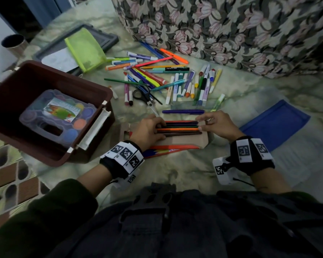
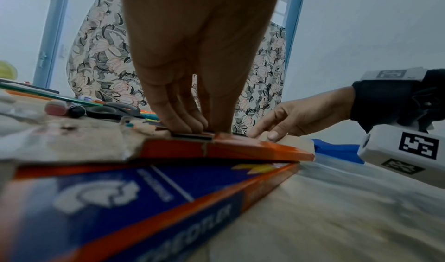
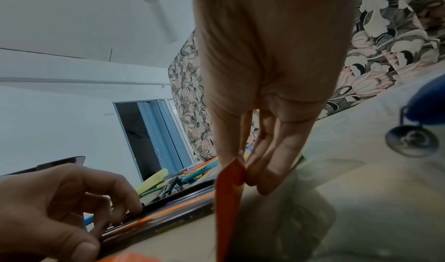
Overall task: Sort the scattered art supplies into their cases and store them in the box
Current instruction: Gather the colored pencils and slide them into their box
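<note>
The work surface is a pale green mottled bedsheet (image 1: 185, 170), creased, with a floral-patterned fabric mass (image 1: 231, 25) at the far right. White walls and a blue-framed doorway (image 3: 154, 132) show in the right wrist view.

An open cardboard pencil case with orange and blue printing (image 1: 185, 140) lies flat near centre, holding a row of slim coloured pencils (image 1: 179, 128), among them orange, green, brown and dark ones, laid left to right.

The left hand (image 1: 147, 130) has fingers curled down onto the left ends of the pencils. The right hand (image 1: 216, 125) pinches the orange end flap of the case between thumb and fingers.

A dark brown plastic storage box (image 1: 50, 81) stands at left, containing a clear plastic paint set (image 1: 58, 116).

Scattered markers and pens (image 1: 166, 75) and black-handled scissors (image 1: 144, 94) lie beyond the case. A lime mesh pouch (image 1: 84, 49) lies far left, a blue flat pouch (image 1: 276, 123) at right.
</note>
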A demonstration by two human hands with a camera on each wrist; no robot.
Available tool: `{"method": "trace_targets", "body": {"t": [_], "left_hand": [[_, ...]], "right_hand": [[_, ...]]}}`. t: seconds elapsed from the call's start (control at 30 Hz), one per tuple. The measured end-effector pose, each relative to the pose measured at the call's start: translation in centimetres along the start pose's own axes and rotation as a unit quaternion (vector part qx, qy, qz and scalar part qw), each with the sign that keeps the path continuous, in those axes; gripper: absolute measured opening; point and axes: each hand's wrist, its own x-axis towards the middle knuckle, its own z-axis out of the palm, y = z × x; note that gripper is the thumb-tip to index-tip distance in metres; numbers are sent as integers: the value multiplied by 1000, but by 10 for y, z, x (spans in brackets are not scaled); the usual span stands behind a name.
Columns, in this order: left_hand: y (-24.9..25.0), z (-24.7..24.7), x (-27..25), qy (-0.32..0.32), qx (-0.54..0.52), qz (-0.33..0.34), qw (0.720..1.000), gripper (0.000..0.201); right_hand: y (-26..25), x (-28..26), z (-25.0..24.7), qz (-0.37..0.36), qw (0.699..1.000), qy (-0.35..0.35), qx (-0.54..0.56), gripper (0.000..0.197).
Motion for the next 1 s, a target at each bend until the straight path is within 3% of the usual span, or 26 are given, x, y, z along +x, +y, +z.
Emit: {"method": "trace_targets", "body": {"t": [0.47, 1.0], "left_hand": [[-3, -3, 4, 17, 22, -9, 1000, 54], [-4, -5, 9, 8, 90, -1, 996, 48]], "right_hand": [[-2, 0, 1, -19, 999, 6, -25, 23], [-10, 9, 5, -32, 999, 5, -43, 19]]}}
